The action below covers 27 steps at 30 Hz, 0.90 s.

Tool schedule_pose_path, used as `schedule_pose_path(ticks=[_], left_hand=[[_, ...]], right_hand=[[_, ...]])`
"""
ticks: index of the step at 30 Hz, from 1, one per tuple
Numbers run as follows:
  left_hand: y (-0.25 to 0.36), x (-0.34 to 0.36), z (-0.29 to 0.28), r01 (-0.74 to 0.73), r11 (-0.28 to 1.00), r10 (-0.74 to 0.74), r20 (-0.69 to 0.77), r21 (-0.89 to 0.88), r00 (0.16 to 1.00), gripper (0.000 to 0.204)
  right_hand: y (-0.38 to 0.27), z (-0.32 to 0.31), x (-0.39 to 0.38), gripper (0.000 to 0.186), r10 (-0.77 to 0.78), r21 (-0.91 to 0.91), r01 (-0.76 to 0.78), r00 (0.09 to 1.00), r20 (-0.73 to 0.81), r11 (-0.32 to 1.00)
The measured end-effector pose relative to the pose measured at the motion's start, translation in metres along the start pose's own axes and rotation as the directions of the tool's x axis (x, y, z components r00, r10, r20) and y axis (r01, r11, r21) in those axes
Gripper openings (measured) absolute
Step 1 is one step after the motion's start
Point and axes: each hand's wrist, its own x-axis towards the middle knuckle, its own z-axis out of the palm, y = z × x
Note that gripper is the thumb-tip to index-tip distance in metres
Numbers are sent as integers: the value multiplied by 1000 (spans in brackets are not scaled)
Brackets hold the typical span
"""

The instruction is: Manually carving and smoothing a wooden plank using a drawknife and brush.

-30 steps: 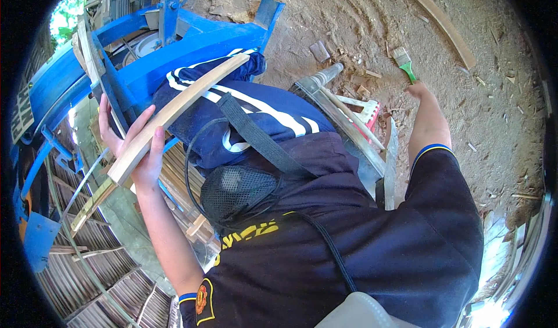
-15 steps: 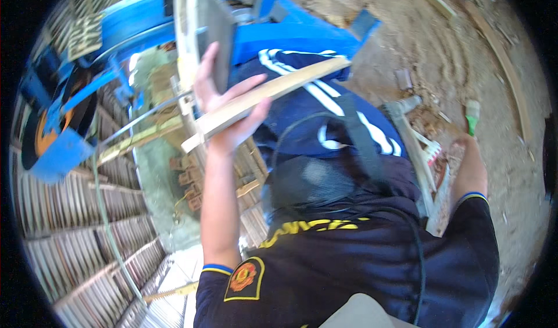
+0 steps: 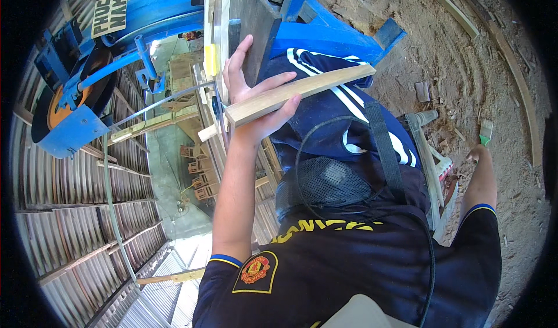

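A pale wooden strip [image 3: 308, 92] lies across the palm of my left hand [image 3: 250, 104], gripped between the thumb and the forefinger. The other fingers stretch upward beside a dark upright board [image 3: 254, 29]. Behind the wrist, a short pale wood end [image 3: 207, 133] shows; whether it belongs to another strip I cannot tell. Far to the right and low, my right hand [image 3: 479, 152] is closed round the green handle of a paintbrush [image 3: 486, 130], its bristles pointing up. The handle is mostly hidden in the fingers.
At the upper left stands a blue machine [image 3: 157, 11] with an orange-hubbed wheel [image 3: 58, 104] and a thin metal band [image 3: 163, 102] running toward my left hand. Sawdust covers the ground [image 3: 447, 49]. Long timber [image 3: 511, 72] lies at right. A worn wooden frame [image 3: 427, 165] stands beside my legs.
The whole view has shifted, so things now appear farther right and sharper. My left hand keeps the strip, and my right hand keeps the brush.
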Motion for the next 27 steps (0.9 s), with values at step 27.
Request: schedule_pose_path(ticks=[27], left_hand=[[2, 0, 0, 3, 999, -5, -52, -50, 999, 28]], right_hand=[[-13, -2, -27, 80, 367, 304, -249, 821, -437, 919]])
